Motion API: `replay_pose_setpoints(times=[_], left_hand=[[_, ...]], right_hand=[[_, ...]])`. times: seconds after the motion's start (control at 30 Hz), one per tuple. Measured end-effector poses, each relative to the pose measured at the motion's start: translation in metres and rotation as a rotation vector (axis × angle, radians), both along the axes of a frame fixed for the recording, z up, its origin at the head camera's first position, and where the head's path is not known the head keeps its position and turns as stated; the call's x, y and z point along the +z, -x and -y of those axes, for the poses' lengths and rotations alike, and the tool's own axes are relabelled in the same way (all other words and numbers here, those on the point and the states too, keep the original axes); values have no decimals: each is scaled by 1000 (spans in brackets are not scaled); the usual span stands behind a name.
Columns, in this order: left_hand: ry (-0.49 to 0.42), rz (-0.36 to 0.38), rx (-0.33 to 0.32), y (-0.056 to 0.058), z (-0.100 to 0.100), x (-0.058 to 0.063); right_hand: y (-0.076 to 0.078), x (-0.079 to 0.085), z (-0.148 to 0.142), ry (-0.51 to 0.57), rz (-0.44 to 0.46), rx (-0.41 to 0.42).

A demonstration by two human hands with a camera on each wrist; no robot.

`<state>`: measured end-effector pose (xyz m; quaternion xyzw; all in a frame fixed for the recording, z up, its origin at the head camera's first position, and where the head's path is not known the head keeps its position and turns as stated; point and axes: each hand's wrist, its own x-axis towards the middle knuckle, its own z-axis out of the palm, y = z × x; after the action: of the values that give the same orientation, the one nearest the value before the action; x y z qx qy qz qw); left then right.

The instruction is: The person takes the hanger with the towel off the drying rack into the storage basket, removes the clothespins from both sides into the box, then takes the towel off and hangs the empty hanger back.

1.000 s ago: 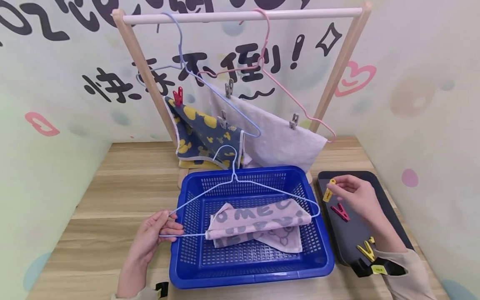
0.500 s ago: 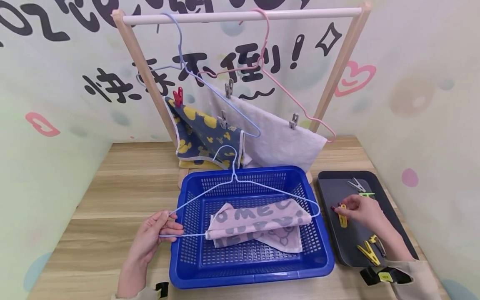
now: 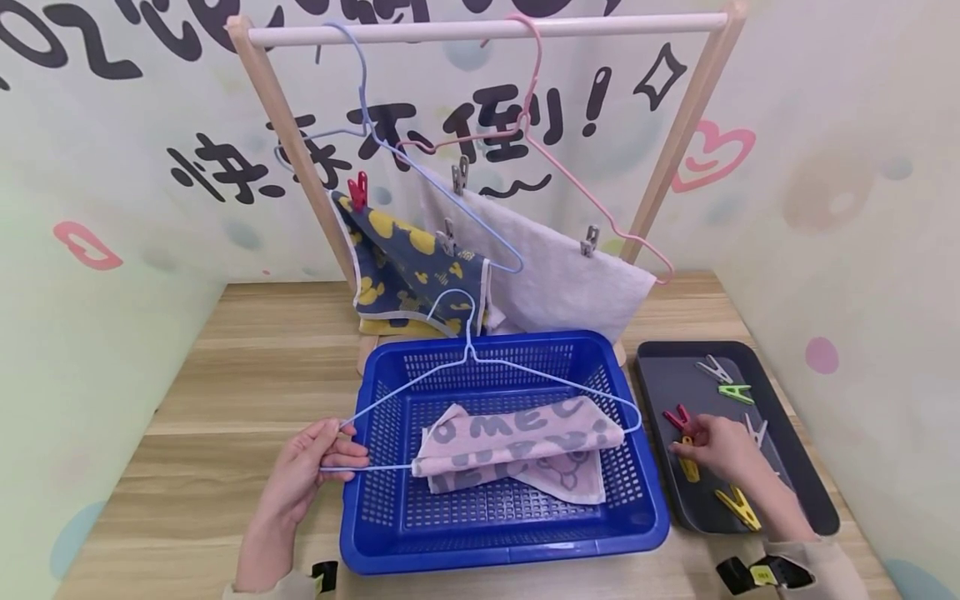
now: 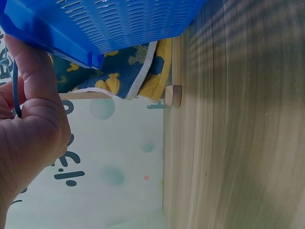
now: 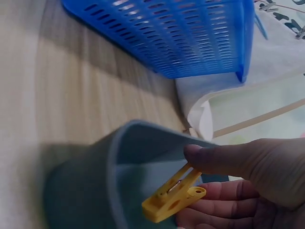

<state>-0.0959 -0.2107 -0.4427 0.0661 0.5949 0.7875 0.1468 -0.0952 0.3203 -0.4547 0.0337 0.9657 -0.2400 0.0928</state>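
My left hand grips the left end of a light-blue wire hanger, whose hook points away over the basket's back rim. A pink towel with grey lettering is draped over the hanger's lower bar, inside a blue plastic basket. Over the dark tray, my right hand pinches a yellow clothespin between thumb and fingers. A red clothespin lies just beyond those fingers. Another yellow clothespin sits nearer the tray's front.
Silver and green clothespins lie at the tray's back. Behind the basket stands a rack with a white rail. A blue hanger with a patterned towel and a pink hanger with a white towel hang there.
My right hand has moved from the tray's back toward its middle and front, carrying the yellow clothespin lower. The left hand, hanger and pink towel have stayed in place.
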Motion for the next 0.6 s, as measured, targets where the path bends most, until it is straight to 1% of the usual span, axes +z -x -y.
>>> replay_pose_setpoints(times=[0.13, 0.27, 0.4, 0.6], left_hand=[[4, 3, 3, 0, 0, 0], [16, 9, 10, 0, 0, 0], [16, 8, 11, 0, 0, 0], [13, 11, 12, 0, 0, 0]], right_hand=[[-4, -9, -2, -20, -40, 11], [-6, -17, -3, -54, -58, 12], [-9, -24, -3, -64, -75, 7], [-9, -28, 1, -106, -116, 28]])
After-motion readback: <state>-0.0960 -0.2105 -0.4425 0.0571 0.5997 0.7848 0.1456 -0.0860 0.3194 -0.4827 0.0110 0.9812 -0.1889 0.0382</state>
